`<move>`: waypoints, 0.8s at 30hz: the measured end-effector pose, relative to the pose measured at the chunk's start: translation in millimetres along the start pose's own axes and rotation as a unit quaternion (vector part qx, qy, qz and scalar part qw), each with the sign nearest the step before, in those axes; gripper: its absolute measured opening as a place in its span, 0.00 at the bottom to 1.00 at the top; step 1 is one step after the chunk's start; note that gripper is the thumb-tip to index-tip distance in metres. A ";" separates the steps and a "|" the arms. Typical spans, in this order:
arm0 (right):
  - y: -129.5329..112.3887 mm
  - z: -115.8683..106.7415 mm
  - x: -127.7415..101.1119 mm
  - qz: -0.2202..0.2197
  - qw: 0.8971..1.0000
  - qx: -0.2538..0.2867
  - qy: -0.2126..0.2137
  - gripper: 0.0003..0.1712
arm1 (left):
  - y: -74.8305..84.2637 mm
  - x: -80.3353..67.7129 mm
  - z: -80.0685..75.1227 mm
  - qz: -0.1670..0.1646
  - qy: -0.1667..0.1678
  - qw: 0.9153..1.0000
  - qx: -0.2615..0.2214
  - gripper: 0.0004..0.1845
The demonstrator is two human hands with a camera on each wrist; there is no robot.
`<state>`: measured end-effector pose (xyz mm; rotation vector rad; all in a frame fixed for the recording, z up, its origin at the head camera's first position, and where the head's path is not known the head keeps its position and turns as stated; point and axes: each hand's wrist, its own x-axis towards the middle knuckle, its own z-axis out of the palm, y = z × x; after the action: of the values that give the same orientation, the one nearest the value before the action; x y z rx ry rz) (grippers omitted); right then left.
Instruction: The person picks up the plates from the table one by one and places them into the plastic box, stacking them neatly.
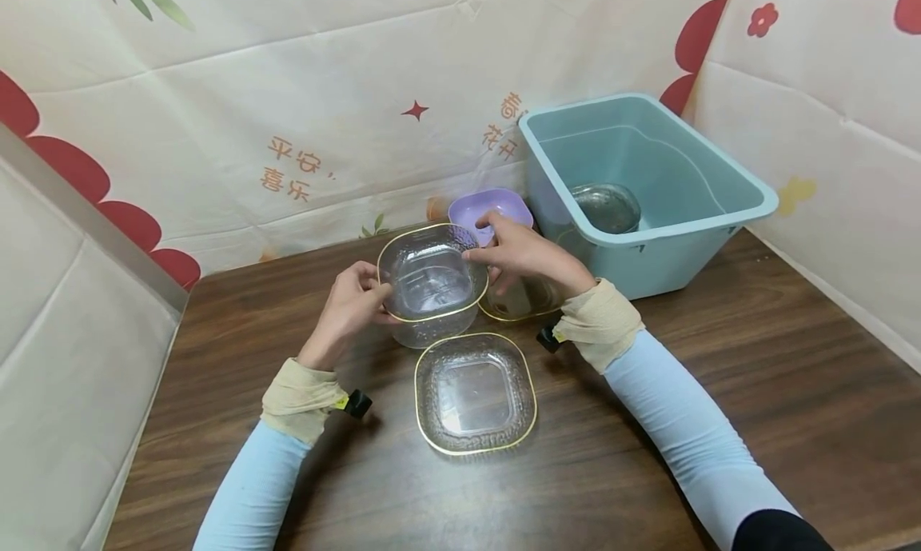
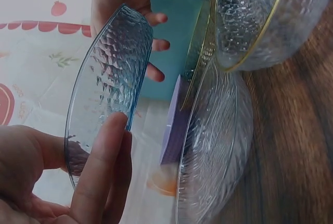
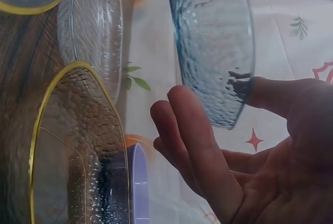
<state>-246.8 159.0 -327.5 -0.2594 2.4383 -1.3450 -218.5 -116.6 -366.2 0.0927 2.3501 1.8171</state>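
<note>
Both hands hold a clear, pebble-textured dish (image 1: 432,283) raised and tilted. At its left edge my left hand (image 1: 352,299) pinches it, thumb at the rim and fingertips on the underside in the left wrist view. On the opposite edge, my right hand (image 1: 532,255) has its thumb at the rim and its fingers on the underside side. Another clear dish (image 2: 218,140) lies below the raised one. In front stands a clear dish (image 1: 475,391) with a gold rim. A second gold-rimmed dish (image 3: 78,130) sits under my right hand, partly hidden, beside a purple dish (image 1: 477,205).
A light blue tub (image 1: 640,263) stands at the back right, holding a clear dish (image 1: 608,209). Printed cloth (image 1: 345,119) covers the walls behind and at the sides. The dark wooden table (image 1: 597,479) runs up to the cloth.
</note>
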 end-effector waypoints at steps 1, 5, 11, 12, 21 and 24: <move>1.0 0.3 0.3 0.001 1.000 -0.001 -0.001 0.42 | 0.5 -0.4 0.9 0.003 0.001 1.000 0.003 0.17; 4.5 0.1 1.9 -0.010 1.000 -0.023 -0.008 0.37 | 2.2 -2.4 4.4 0.014 0.003 1.000 0.016 0.17; 7.0 1.5 4.2 -0.053 0.997 -0.054 -0.014 0.25 | 5.6 -8.2 9.7 0.024 -0.003 1.000 0.011 0.17; 7.2 1.4 4.7 -0.058 0.996 -0.065 -0.009 0.23 | 6.3 -9.2 10.7 0.028 -0.002 1.000 0.009 0.17; 6.4 -0.9 8.2 -0.106 0.984 -0.135 0.038 0.27 | 4.9 -9.5 16.7 0.050 0.012 0.999 -0.011 0.16; 5.8 -2.4 8.0 -0.107 0.983 -0.138 0.046 0.27 | 3.6 -8.5 17.5 0.044 0.006 0.999 -0.021 0.16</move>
<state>-255.1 161.4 -332.9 -0.5553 2.7399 -1.1156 -207.4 -100.3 -366.2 0.1820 2.3486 1.9117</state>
